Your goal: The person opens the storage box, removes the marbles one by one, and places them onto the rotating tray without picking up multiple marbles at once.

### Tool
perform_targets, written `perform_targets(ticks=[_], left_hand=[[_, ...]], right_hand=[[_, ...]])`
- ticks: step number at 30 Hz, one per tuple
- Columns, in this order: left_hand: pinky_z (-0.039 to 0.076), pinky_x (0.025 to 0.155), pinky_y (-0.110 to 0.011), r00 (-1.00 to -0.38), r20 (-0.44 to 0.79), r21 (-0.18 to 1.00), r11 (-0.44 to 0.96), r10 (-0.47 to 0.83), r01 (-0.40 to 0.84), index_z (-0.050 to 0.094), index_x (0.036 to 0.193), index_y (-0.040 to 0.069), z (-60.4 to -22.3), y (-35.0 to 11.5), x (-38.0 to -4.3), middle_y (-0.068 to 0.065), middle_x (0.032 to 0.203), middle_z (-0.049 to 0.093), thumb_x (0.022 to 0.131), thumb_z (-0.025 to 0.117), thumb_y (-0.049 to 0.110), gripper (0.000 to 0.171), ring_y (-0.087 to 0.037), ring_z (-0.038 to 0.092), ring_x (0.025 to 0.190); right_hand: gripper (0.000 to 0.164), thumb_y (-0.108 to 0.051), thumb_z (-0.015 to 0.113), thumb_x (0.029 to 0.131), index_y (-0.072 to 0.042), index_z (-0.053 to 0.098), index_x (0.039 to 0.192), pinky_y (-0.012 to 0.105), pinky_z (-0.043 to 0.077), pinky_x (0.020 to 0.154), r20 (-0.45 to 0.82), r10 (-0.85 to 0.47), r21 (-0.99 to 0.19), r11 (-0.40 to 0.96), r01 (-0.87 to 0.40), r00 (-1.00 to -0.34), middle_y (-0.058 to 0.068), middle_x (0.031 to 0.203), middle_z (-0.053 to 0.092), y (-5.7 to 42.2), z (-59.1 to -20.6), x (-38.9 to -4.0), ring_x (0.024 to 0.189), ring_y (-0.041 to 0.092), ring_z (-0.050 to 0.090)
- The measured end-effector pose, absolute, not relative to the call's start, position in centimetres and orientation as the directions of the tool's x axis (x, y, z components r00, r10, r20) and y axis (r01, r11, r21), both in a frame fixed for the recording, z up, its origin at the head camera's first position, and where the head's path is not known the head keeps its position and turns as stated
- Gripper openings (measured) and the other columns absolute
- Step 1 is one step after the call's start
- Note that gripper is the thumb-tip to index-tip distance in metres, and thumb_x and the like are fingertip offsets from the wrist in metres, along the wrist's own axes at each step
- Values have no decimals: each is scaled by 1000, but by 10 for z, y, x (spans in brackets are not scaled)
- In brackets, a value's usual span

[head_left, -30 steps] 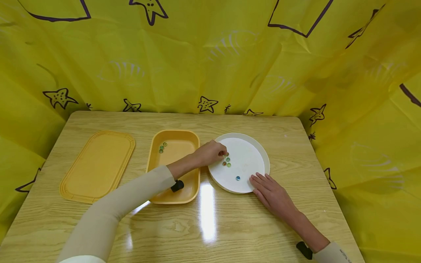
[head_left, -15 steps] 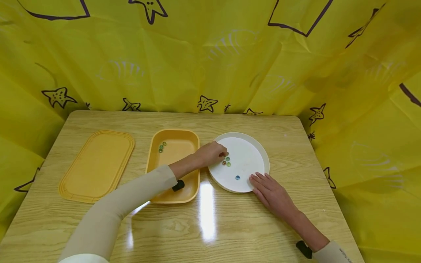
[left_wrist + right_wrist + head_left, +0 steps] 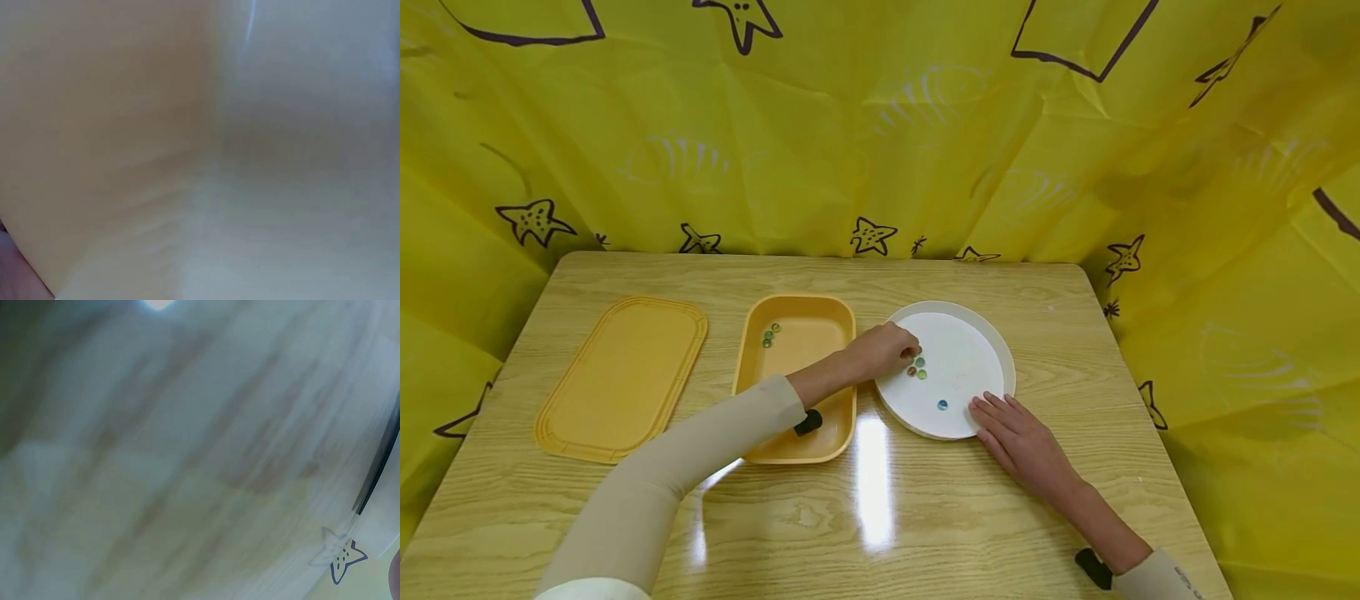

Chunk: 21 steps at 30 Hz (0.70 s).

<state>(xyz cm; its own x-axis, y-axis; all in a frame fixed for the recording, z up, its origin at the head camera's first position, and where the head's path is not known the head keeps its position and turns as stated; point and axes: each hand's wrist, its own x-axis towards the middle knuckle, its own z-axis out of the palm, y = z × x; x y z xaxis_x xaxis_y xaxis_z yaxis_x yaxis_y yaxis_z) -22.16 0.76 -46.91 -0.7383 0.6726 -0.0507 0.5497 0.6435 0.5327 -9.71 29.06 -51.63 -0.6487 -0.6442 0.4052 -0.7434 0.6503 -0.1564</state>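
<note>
In the head view my left hand [image 3: 886,350] reaches over the left rim of a round white tray [image 3: 970,358], its fingers curled and pinching at a brownish marble [image 3: 919,351]. The fingertips are partly hidden behind the hand. Just below them lie a green marble [image 3: 920,362], a brown marble [image 3: 912,372] and a light green marble [image 3: 922,375]. A blue marble [image 3: 943,405] sits apart near the front of the tray. My right hand [image 3: 1022,437] lies flat, straight fingers resting on the tray's front right rim. Both wrist views show mostly blurred surfaces.
Beneath the left forearm stands a yellow-orange rectangular bin [image 3: 820,312] with several marbles [image 3: 768,335] at its far left. A flat lid [image 3: 625,375] of the same colour lies further left on the wooden table [image 3: 805,533]. A yellow curtain [image 3: 820,150] encloses the table.
The left fingers curl in slightly more over the marbles and the hand shifts a touch to the right. The right hand keeps its place on the rim.
</note>
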Motion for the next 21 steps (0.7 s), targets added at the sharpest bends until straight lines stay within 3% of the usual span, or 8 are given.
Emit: perform_targets(ticks=[12, 21], left_hand=[[42, 69, -22, -745, -61, 545, 647, 664, 533, 74, 96, 8, -468, 7, -221, -1, 95, 69, 97, 63, 2, 13, -14, 55, 77], [46, 70, -23, -739, -8, 560, 615, 674, 555, 75, 100, 3, -461, 3, -221, -3, 88, 68, 93, 68, 1, 10, -15, 54, 76]], right_hand=[[43, -28, 53, 104, 1, 61, 135, 43, 28, 114, 391, -645, -154, 657, -738, -657, 13, 135, 61, 292, -516, -96, 129, 31, 53], [43, -28, 51, 105, 1, 61, 135, 43, 29, 114, 404, -649, -151, 647, -747, -644, 13, 134, 61, 292, -515, -98, 128, 31, 54]])
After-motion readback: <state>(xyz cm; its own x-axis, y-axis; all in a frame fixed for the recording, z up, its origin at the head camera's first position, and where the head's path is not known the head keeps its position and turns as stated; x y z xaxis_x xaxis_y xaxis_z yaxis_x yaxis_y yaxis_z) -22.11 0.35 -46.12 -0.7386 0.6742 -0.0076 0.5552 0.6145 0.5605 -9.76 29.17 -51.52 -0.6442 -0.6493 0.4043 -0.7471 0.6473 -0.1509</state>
